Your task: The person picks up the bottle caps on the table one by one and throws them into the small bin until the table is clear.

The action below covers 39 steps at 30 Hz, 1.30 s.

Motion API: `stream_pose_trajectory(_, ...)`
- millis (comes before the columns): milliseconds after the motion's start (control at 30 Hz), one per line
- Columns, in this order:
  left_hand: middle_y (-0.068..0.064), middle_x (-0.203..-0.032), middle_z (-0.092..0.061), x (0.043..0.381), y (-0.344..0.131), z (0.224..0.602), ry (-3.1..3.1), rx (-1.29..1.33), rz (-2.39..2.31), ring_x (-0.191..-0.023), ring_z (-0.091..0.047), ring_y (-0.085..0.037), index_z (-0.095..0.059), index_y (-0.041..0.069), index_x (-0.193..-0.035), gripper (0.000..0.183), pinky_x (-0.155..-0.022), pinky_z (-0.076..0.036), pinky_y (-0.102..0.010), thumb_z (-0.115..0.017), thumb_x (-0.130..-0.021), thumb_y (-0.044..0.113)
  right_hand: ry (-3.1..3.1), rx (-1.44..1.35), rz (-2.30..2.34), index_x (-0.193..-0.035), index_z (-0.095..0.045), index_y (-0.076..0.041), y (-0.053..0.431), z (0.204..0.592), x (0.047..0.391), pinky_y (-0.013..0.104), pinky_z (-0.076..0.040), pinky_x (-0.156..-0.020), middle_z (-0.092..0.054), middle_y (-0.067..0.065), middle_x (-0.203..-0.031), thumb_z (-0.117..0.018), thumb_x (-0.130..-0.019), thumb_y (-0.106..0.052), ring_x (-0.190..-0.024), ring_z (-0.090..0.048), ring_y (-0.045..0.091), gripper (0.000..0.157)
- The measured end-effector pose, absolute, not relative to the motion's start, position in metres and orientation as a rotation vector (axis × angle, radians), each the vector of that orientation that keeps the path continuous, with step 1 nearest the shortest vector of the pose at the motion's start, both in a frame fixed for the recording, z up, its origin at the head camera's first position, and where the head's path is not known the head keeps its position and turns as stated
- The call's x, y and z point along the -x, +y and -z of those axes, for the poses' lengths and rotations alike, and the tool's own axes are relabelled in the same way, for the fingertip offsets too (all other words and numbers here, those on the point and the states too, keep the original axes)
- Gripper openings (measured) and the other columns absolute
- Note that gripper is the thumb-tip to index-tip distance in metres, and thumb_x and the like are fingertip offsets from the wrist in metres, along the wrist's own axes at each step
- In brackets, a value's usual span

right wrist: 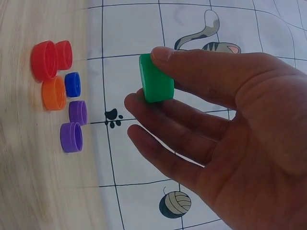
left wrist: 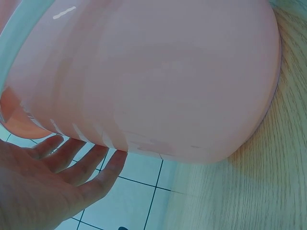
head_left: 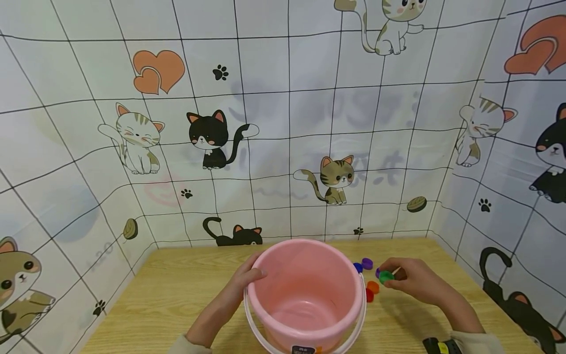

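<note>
Green cap (head_left: 386, 278) pinched in right hand (head_left: 415, 280) above wood table (head_left: 177, 300), head view, cat-print wall (head_left: 269, 59) behind, left hand (head_left: 240, 281) gripping pink bucket (head_left: 305, 275) by rim, bucket label (head_left: 303, 350) too small to read; left wrist, fingers (left wrist: 103, 177) against bucket's outside; right wrist, thumb atop cap, loose caps (right wrist: 53, 93) on table.

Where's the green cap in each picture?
Head view: the green cap is low, right of centre, pinched in the right hand.
Left wrist view: it's not there; the pink bucket shows up big instead.
Right wrist view: just above the middle, in that same hand.
All three share the wooden tabletop.
</note>
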State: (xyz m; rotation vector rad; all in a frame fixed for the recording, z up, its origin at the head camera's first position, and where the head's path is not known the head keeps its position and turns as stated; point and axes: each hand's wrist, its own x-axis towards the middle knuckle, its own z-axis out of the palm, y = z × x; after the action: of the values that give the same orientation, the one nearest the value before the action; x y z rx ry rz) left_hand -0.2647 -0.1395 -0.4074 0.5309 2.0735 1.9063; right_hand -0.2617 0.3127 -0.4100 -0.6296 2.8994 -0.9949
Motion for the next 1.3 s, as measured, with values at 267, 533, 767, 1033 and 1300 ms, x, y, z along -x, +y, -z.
stream_pose_trajectory(267,-0.012,-0.153,-0.050,0.265,-0.140,0.408,2.064,-0.536,-1.914,-0.118,-0.065,-0.024,-0.038,0.028,-0.158,0.063,-0.101,-0.050,-0.033,-0.054,-0.097,0.030,2.927,0.672,0.996,-0.119,-0.071,-0.011,0.309,0.405,0.259,0.024,-0.057,-0.068,-0.075,0.004,-0.107,-0.074,-0.095,-0.023,-0.085,-0.070,0.003,0.027)
stream_pose_trajectory(533,-0.012,-0.152,-0.051,0.265,-0.140,0.408,2.083,-0.548,-1.906,-0.121,-0.064,-0.023,-0.039,0.025,-0.158,0.062,-0.103,-0.048,-0.032,-0.053,-0.097,0.031,2.925,0.659,0.975,-0.121,-0.070,-0.007,0.307,0.400,0.257,0.023,-0.057,-0.070,-0.075,0.005,-0.110,-0.074,-0.095,-0.025,-0.088,-0.070,0.005,0.032)
stream_pose_trajectory(767,-0.014,-0.149,-0.053,0.264,-0.141,0.407,2.087,-0.575,-1.897,-0.118,-0.065,-0.023,-0.040,0.022,-0.156,0.061,-0.103,-0.047,-0.030,-0.052,-0.097,0.031,2.943,0.664,0.972,-0.121,-0.070,-0.008,0.304,0.396,0.254,0.023,-0.056,-0.070,-0.074,0.005,-0.111,-0.075,-0.095,-0.026,-0.087,-0.070,0.004,0.032)
stream_pose_trajectory(1033,-0.018,-0.144,-0.057,0.264,-0.142,0.407,2.076,-0.592,-1.903,-0.111,-0.068,-0.022,-0.040,0.021,-0.156,0.060,-0.101,-0.049,-0.031,-0.051,-0.097,0.029,2.933,0.691,1.001,-0.121,-0.070,-0.008,0.298,0.390,0.250,0.023,-0.057,-0.072,-0.075,0.005,-0.112,-0.075,-0.094,-0.027,-0.087,-0.070,0.002,0.034)
stream_pose_trajectory(1300,-0.015,-0.147,-0.053,0.265,-0.142,0.409,2.088,-0.587,-1.906,-0.114,-0.067,-0.025,-0.043,0.024,-0.155,0.059,-0.102,-0.048,-0.032,-0.052,-0.097,0.031,2.947,0.718,0.991,-0.121,-0.070,-0.008,0.295,0.385,0.247,0.023,-0.057,-0.071,-0.074,0.004,-0.110,-0.075,-0.094,-0.026,-0.086,-0.069,0.001,0.033)
